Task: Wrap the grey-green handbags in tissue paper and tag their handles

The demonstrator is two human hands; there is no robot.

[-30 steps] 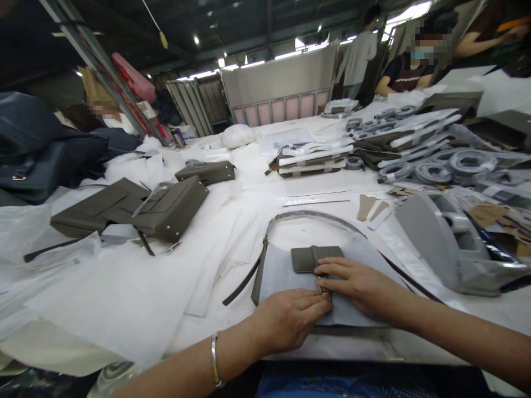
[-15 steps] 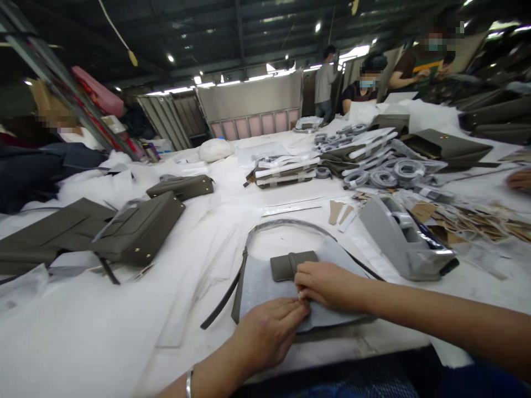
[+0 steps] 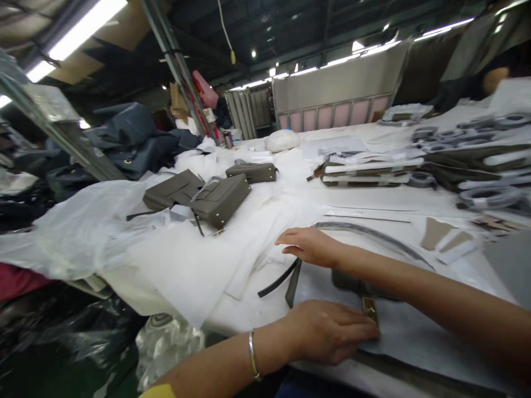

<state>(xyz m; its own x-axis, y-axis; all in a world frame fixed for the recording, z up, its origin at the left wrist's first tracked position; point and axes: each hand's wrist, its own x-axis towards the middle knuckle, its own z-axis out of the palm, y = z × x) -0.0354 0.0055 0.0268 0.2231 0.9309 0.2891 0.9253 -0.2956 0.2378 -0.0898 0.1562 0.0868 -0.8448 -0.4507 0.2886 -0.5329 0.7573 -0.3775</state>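
- Palm down at 5 o'clock from the middle of the view, the left hand (image 3: pixel 334 331) rests by the gold-coloured buckle (image 3: pixel 369 309), seemingly to steady it; whether its fingers pinch anything, the view cannot tell.
- Bare and slightly spread, the right hand (image 3: pixel 309 244) holds nothing visible above a dark strap end (image 3: pixel 277 283), its forearm crossing the olive bag (image 3: pixel 406 326).
- That bag lies flat at 4 to 5 o'clock, a pale sheet (image 3: pixel 311 287) over its front, probably against scratches; its handle (image 3: pixel 373 228) arches beyond, wrapped likely for the same reason.
- Stood at 9 o'clock, a boxy olive bag (image 3: pixel 222 204) keeps its contents hidden.
- Toward 12 o'clock sits a rounded white bundle (image 3: pixel 282 140), its filling also unseen.
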